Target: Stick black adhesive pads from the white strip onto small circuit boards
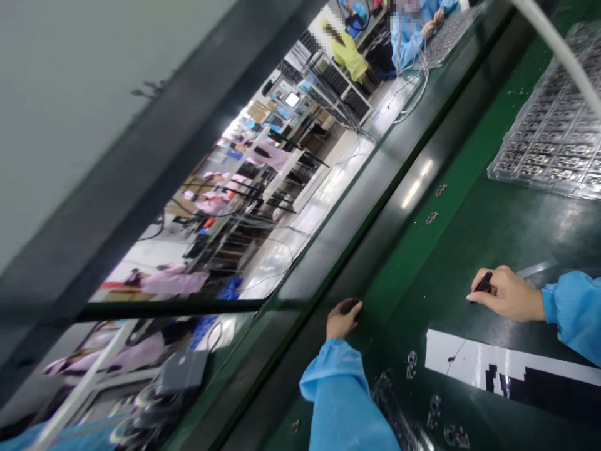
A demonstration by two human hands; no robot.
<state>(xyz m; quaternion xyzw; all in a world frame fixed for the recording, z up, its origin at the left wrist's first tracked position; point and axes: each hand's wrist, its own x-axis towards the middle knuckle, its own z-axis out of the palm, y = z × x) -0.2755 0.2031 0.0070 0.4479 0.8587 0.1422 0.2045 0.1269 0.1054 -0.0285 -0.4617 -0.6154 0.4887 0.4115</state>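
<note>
My left hand, in a blue sleeve, rests near the metal edge of the green work surface. Its fingers are curled, and a dark patch at the fingertips may be a finger cover or a small held part. Over the green mat, my right hand is closed in a pinch, with a small dark piece at its fingers that I cannot identify. Below it lies a white strip with black pieces on it. Small metal-and-black parts lie between the strip and my left sleeve.
A clear compartment tray full of small parts stands at the upper right, under a pale cable. Two loose parts lie near the metal rail. Clear plastic is beside my left forearm. A co-worker's blue sleeve appears far back.
</note>
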